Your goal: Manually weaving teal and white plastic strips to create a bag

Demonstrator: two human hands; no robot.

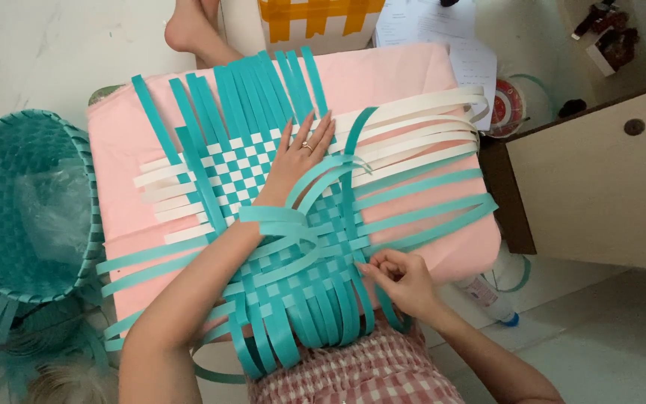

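The left hand [298, 155] lies flat and open, palm down, pressing on the woven mat [278, 224] where teal and white strips cross in a checker pattern. The right hand [401, 280] is closed in a pinch on a teal strip [359, 295] at the mat's near right edge. The mat rests on a pink cushion [405, 82] directly beneath both hands. White strips [420, 127] fan out beyond the left hand's fingertips. A finished teal basket [28, 202] stands well apart, outside the left forearm. A plastic bottle [487, 298] lies just beside the right wrist.
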